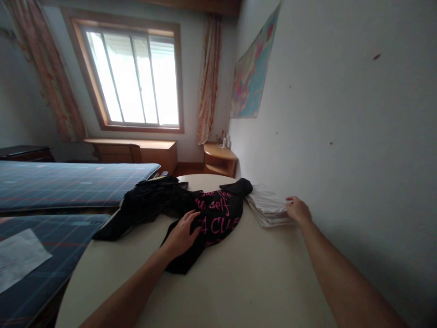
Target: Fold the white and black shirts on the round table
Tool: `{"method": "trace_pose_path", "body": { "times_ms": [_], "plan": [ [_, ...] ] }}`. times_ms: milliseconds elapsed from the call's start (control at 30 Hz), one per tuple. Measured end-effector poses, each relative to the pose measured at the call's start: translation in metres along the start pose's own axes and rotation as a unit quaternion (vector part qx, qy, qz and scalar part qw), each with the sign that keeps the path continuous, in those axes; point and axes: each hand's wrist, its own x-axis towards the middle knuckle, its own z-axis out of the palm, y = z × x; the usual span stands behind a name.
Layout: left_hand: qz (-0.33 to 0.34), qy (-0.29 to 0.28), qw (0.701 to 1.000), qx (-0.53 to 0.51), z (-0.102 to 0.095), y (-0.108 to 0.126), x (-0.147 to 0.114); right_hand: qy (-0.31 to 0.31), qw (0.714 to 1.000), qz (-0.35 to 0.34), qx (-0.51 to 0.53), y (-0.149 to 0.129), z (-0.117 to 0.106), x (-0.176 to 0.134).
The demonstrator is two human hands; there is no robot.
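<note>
A black T-shirt [218,218] with pink lettering lies spread and rumpled on the round cream table [259,282]. On its near left part rests my left hand [182,233], fingers stretched out and lying on the fabric. At the right edge of a stack of folded white clothes [269,207] is my right hand [298,210], its fingers and thumb closed at the edge of the top piece. One end of the black T-shirt touches the stack's left side. Left of the shirt lies a heap of black clothes [146,200], partly against the shirt.
A white wall [358,182] with a map [254,68] runs close along the right. Plaid mattresses [78,182] stand to the left, one with a paper sheet [22,257] on it. Beyond the table are a corner shelf [218,152], a desk [146,144] and a window.
</note>
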Motion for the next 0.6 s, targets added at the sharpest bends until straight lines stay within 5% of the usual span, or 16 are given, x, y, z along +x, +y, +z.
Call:
{"method": "trace_pose_path", "body": {
  "times_ms": [133, 300, 467, 600],
  "plan": [
    [-0.001, -0.005, 1.000, 0.003, 0.000, 0.000, 0.000, -0.014, 0.999, -0.036, -0.012, -0.007, 0.007, -0.015],
    [-0.005, -0.009, 1.000, 0.006, -0.001, 0.002, 0.000, 0.090, 0.986, -0.133, -0.036, -0.035, 0.008, -0.032],
    [-0.018, -0.003, 1.000, -0.010, -0.002, 0.001, 0.001, -0.067, 0.974, -0.208, -0.068, -0.066, 0.023, -0.057],
    [-0.024, 0.019, 0.999, -0.029, -0.005, 0.001, 0.004, -0.003, 0.966, -0.251, -0.068, -0.101, 0.032, -0.093]
  ]
}}
